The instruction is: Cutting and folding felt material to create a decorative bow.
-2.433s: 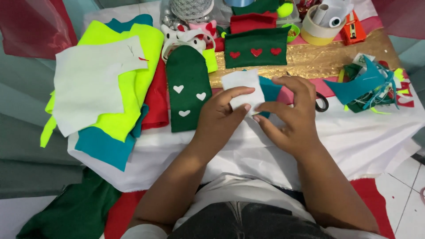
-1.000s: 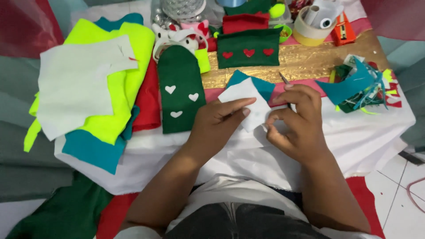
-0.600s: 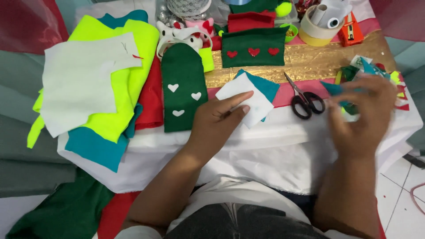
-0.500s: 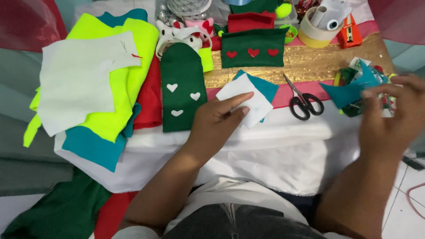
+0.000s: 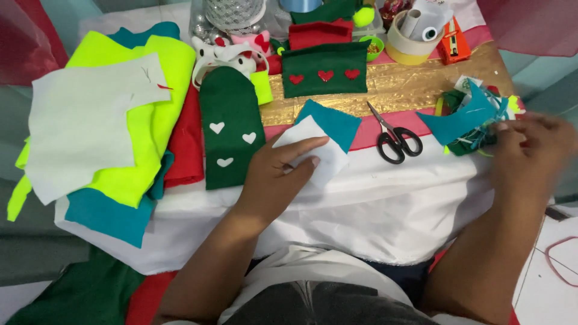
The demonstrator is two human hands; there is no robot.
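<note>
My left hand [image 5: 278,171] lies on a white felt piece [image 5: 328,162] and holds it down on the white cloth, with the index finger stretched across it. A teal felt piece [image 5: 334,120] sits partly under the white one. My right hand [image 5: 530,150] is blurred at the far right, its fingertips at a pile of teal and green felt scraps [image 5: 466,117]; whether it holds anything is unclear. Black-handled scissors [image 5: 394,137] lie between my hands, touched by neither.
A dark green felt pouch with white hearts [image 5: 232,138] lies left of my left hand. Behind are a green piece with red hearts [image 5: 325,69], tape rolls [image 5: 409,42] and an orange tool [image 5: 453,42]. Stacked white, neon yellow, red and teal felt sheets [image 5: 120,120] fill the left.
My right hand let go of the white felt piece and swung right to the scrap pile, uncovering the scissors. My left hand stayed on the white piece.
</note>
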